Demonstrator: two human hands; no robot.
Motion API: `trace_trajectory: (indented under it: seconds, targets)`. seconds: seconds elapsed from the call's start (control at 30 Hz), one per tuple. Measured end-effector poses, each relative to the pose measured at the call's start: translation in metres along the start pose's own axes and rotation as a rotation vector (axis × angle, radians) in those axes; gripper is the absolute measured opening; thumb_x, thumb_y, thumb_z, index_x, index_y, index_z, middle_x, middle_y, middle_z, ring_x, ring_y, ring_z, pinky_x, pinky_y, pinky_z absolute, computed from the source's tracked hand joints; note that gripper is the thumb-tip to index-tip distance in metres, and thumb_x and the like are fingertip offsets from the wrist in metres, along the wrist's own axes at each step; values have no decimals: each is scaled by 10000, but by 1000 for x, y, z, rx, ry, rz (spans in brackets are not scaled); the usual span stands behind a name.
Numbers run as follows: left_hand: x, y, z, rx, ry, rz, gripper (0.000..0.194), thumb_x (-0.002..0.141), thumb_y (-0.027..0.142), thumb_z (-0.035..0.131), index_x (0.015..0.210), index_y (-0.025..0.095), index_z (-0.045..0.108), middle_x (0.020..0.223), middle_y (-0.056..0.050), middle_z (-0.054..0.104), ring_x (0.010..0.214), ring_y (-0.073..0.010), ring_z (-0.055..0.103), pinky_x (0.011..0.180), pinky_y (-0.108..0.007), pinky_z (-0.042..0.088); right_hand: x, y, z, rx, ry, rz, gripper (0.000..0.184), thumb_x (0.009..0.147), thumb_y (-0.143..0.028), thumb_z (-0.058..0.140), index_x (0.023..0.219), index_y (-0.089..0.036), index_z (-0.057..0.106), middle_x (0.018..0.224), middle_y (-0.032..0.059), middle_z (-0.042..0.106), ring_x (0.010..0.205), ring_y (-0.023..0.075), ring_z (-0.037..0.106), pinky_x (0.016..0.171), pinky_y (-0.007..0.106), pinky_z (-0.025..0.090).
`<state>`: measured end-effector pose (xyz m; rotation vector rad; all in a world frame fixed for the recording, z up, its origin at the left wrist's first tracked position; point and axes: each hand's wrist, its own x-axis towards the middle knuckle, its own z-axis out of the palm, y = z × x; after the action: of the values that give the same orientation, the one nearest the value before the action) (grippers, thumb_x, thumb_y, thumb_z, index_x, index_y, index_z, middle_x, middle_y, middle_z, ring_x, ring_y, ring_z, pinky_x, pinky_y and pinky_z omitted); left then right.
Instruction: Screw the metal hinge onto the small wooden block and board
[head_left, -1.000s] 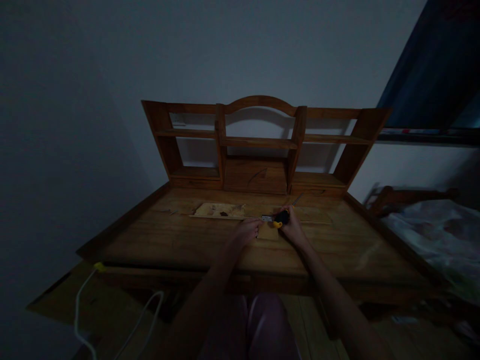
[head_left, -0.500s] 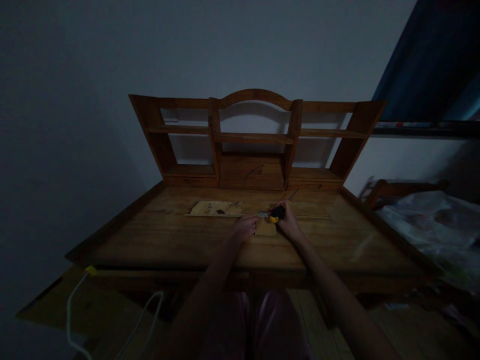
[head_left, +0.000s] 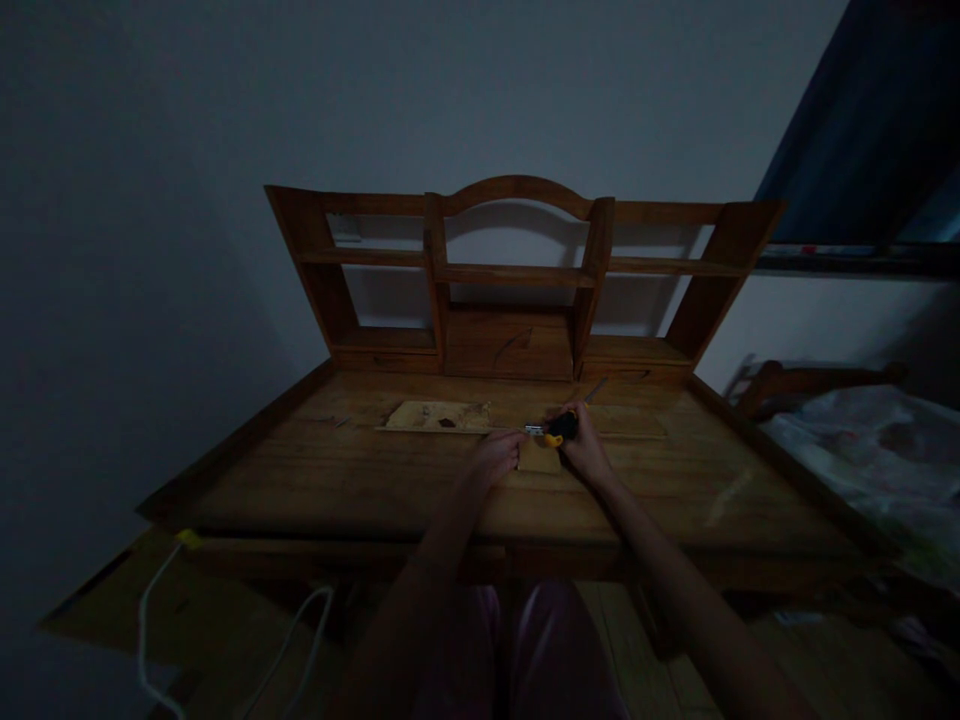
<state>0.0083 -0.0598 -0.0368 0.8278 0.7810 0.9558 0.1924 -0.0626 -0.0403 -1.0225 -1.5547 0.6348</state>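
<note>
In dim light, my right hand [head_left: 585, 450] is closed round the black-and-yellow handle of a screwdriver [head_left: 561, 428], whose tip points left at a small metal piece [head_left: 534, 430] on the wooden desk [head_left: 360, 480]. My left hand [head_left: 495, 455] rests curled beside that metal piece, fingers pressed down at the left edge of a small pale wooden block [head_left: 538, 460] that lies between both hands. What the left fingers pinch, if anything, is too dark to make out.
A pale rough patch or board [head_left: 439, 415] lies left of the hands. A wooden hutch with shelves [head_left: 517, 280] stands at the desk's back. A white cable [head_left: 157, 610] hangs at lower left. A bed with light bedding [head_left: 862, 450] is at right.
Only the head camera shifted slightly; both hands stay at the same spot on the desk with the screwdriver.
</note>
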Motion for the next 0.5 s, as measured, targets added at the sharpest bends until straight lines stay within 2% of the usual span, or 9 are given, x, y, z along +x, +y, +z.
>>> trace_trajectory:
  seconds: [0.2, 0.33, 0.5]
  targets:
    - [-6, 5, 7, -2, 56, -34, 91, 846, 69, 625, 780, 115, 667, 734, -54, 696, 626, -124, 639, 687, -242, 517, 1, 1, 0, 5, 2, -22, 375, 732, -209, 654, 1035, -266, 441, 985, 41, 687, 897, 234, 672, 848, 402, 518]
    - [-10, 8, 11, -11, 63, -35, 136, 846, 49, 598, 761, 129, 669, 752, -55, 702, 654, -126, 644, 700, -236, 514, 1, -2, -1, 10, -18, -33, 373, 729, -198, 642, 1033, -263, 437, 989, 47, 685, 910, 239, 672, 837, 395, 517]
    - [-9, 10, 12, -3, 75, -52, 179, 839, 44, 605, 703, 149, 657, 623, -27, 646, 623, -133, 618, 659, -231, 488, 0, -6, -1, -8, -8, -25, 371, 721, -186, 645, 1020, -265, 441, 984, 48, 692, 901, 242, 677, 830, 399, 520]
